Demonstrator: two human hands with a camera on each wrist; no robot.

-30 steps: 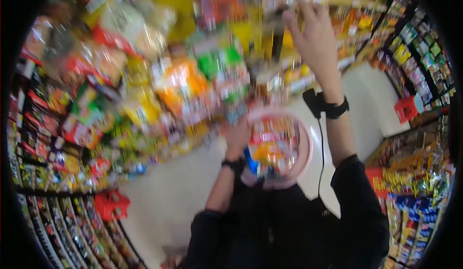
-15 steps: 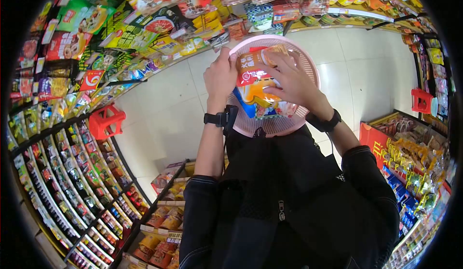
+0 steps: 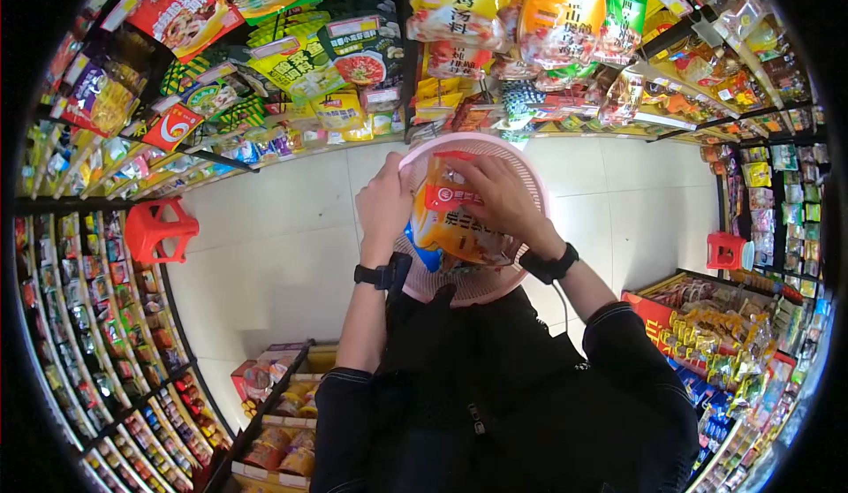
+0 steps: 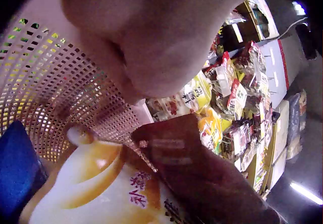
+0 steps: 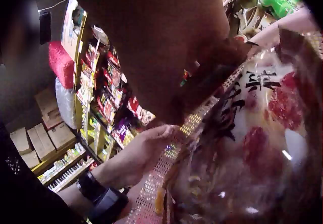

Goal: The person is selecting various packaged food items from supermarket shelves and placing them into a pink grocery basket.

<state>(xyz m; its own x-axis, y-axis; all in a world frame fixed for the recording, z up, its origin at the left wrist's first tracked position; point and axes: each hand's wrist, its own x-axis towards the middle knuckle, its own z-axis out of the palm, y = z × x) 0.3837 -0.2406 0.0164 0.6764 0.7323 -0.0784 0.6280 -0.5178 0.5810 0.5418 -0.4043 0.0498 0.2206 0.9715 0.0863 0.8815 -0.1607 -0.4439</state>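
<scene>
A pink perforated basket point(image 3: 530, 173) is held against the person's front, and the left hand point(image 3: 384, 201) grips its left rim. Also in the left wrist view, that hand point(image 4: 161, 37) is at the basket wall point(image 4: 75, 77). The right hand point(image 3: 503, 197) reaches over the basket, its bent fingers holding the red upper part of an orange-and-white pack point(image 3: 459, 232). That pack point(image 4: 86, 193) fills the lower left wrist view. Beside it lies something blue point(image 3: 426, 254). Clear film with dark lettering point(image 5: 262, 103) shows close up in the right wrist view; the right fingertips are partly hidden.
Shelves hold hanging seasoning packs point(image 3: 464, 3) ahead of the basket. More shelves point(image 3: 106, 307) stand at left. Red stools point(image 3: 162, 230) are on both sides of the tiled floor point(image 3: 274, 219). A red-fronted bin point(image 3: 649, 316) of packets stands at right.
The right hand has come down from the shelf side into the basket. Lately the orange pack has become more exposed under it. The left hand still grips the rim as the head view shifts.
</scene>
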